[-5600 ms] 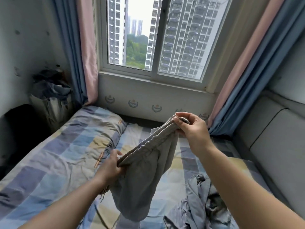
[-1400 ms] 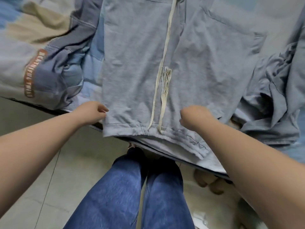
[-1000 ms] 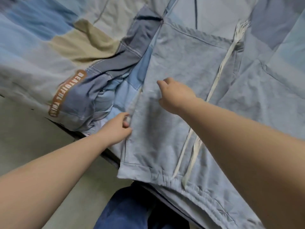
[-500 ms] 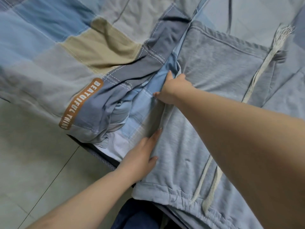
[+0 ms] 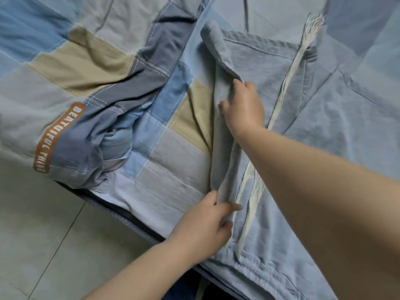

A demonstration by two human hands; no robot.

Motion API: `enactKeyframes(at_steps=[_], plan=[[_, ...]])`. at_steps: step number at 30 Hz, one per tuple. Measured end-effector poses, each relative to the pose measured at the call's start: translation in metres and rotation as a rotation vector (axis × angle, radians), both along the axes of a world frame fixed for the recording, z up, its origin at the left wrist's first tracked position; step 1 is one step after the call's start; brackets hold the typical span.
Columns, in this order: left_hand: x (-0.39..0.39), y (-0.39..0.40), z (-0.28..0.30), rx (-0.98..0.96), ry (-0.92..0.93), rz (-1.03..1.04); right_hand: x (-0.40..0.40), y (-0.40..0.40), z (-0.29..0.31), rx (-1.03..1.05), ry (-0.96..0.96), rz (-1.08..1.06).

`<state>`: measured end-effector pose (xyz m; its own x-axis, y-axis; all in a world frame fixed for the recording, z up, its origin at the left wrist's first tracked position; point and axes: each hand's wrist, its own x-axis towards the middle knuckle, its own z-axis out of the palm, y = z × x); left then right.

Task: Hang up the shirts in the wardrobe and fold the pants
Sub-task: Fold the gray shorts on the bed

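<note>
Grey-blue drawstring pants lie spread on the bed, waistband toward the near edge, a cream drawstring running up the middle. My left hand pinches the pants' left side edge near the waistband. My right hand grips the same edge farther up the leg. That edge is lifted and turned in toward the middle, showing the bedding underneath. No shirts are in view.
The bed has a patchwork blue, grey and tan cover. A rumpled quilt with an orange lettered label lies to the left. Pale floor tiles fill the lower left, below the bed's near edge.
Both hands have taken hold of the pants' left edge and drawn it rightward over the garment. More of the patchwork cover shows where the edge lay.
</note>
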<state>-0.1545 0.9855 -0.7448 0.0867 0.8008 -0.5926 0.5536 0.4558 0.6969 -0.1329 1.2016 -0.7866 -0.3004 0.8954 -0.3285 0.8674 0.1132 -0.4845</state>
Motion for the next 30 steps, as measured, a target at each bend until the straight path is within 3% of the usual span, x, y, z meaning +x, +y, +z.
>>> enactKeyframes(at_steps=[8, 15, 21, 25, 30], plan=[[0.100, 0.028, 0.015, 0.056, 0.014, -0.157, 0.142, 0.047, 0.016, 0.107, -0.050, 0.015], [0.187, 0.033, 0.022, 0.077, 0.067, -0.342, 0.267, 0.055, 0.029, 0.162, -0.093, -0.215], [0.243, 0.020, 0.007, 0.071, 0.044, -0.479, 0.352, 0.031, 0.021, -0.004, -0.194, -0.474], [0.259, 0.006, -0.009, 0.044, 0.049, -0.532, 0.379, 0.024, 0.011, -0.110, -0.219, -0.402], [0.267, -0.003, -0.022, 0.052, 0.049, -0.481, 0.400, 0.027, 0.004, -0.232, -0.084, -0.417]])
